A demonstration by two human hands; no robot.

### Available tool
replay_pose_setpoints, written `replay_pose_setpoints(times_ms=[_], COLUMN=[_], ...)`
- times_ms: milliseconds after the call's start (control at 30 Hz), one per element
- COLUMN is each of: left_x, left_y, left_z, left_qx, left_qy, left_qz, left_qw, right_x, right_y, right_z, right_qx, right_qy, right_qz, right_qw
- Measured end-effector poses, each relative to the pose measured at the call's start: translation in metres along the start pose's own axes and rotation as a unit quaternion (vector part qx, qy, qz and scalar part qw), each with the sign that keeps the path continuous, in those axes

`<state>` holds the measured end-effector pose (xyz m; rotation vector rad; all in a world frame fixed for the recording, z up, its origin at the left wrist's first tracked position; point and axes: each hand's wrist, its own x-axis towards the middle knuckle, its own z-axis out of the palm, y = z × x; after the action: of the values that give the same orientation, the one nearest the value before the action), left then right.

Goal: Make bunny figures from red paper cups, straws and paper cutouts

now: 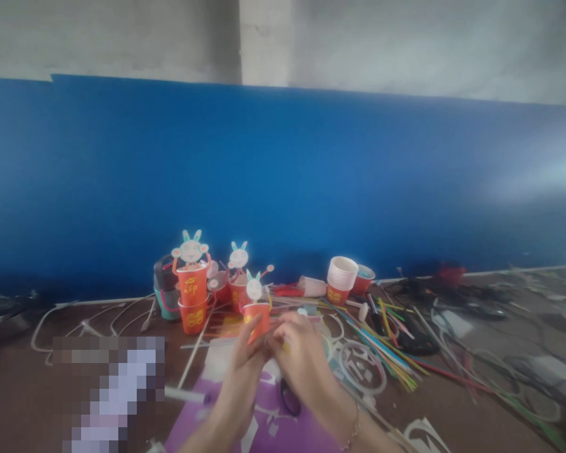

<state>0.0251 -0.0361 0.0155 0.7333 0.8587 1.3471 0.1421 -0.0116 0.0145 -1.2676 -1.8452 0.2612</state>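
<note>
A small orange-red paper cup (258, 312) with a white paper rabbit head (253, 289) rising from its rim stands upright at my hands. My left hand (244, 360) is closed round the cup's lower part. Close beside it, my right hand (298, 346) has its fingers bent together near the cup's base; whatever they pinch is hidden. One arm of the rabbit, with a round pink paw (266, 269), sticks up to the right. Below the right hand, a dark loop, seemingly a scissors handle (290, 397), lies on a purple sheet (276, 428) with paper scraps.
Similar rabbit cups (192, 286) stand behind to the left, beside a grey-teal container (166, 292). A stack of paper cups (342, 277) is at the back right. Coloured pipe cleaners (382, 346), a tape ring (362, 368) and cables (457, 352) spread rightward. A blue partition (273, 176) borders the table.
</note>
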Motion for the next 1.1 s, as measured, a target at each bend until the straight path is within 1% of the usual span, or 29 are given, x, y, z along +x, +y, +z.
replay_pose_setpoints(times_ms=[67,167,200,267,333,433,533,567,667,700,767,900,1000,1033,1100], left_x=[0.001,0.006,0.007,0.01,0.011,0.013,0.018,0.02,0.025,0.025,0.026,0.024,0.025,0.025,0.026], left_y=[-0.002,-0.006,-0.006,-0.006,-0.004,-0.003,-0.003,-0.004,-0.006,-0.006,-0.005,-0.004,-0.007,-0.008,-0.011], left_z=[-0.002,-0.006,-0.007,-0.007,-0.006,-0.005,-0.008,-0.009,-0.013,-0.014,-0.015,-0.015,-0.016,-0.016,-0.018], left_qx=[0.005,0.03,0.047,0.082,0.107,0.108,0.105,0.114,0.193,0.222,0.256,0.266,0.286,0.284,0.263], left_qy=[-0.003,-0.021,-0.023,-0.016,-0.004,0.015,0.049,0.05,0.012,0.0,-0.006,-0.014,-0.014,-0.014,-0.018], left_qz=[0.017,0.064,0.085,0.118,0.133,0.12,0.097,0.084,0.056,0.057,0.07,0.101,0.128,0.123,0.091], left_qw=[1.0,0.997,0.995,0.989,0.985,0.987,0.989,0.989,0.98,0.973,0.964,0.959,0.95,0.951,0.96], right_x=[-0.001,0.001,0.002,0.005,0.007,0.008,0.006,0.006,0.005,0.005,0.007,0.01,0.011,0.011,0.011], right_y=[-0.002,-0.001,0.0,0.002,0.003,0.004,0.003,0.003,0.003,0.003,0.005,0.005,0.002,0.002,0.001], right_z=[-0.001,-0.003,-0.003,-0.004,-0.004,-0.002,0.001,0.001,0.003,0.002,0.001,-0.003,-0.006,-0.007,-0.007], right_qx=[-0.024,-0.027,-0.011,0.048,0.112,0.162,0.171,0.169,0.165,0.165,0.174,0.192,0.198,0.204,0.223], right_qy=[0.026,0.052,0.047,0.016,-0.02,-0.039,-0.016,-0.004,0.02,0.022,0.015,-0.027,-0.028,-0.023,-0.02], right_qz=[-0.003,0.021,0.03,0.036,0.034,0.03,0.032,0.033,0.034,0.034,0.038,0.052,0.045,0.045,0.06], right_qw=[0.999,0.998,0.998,0.998,0.993,0.986,0.985,0.985,0.986,0.985,0.984,0.98,0.979,0.978,0.973])
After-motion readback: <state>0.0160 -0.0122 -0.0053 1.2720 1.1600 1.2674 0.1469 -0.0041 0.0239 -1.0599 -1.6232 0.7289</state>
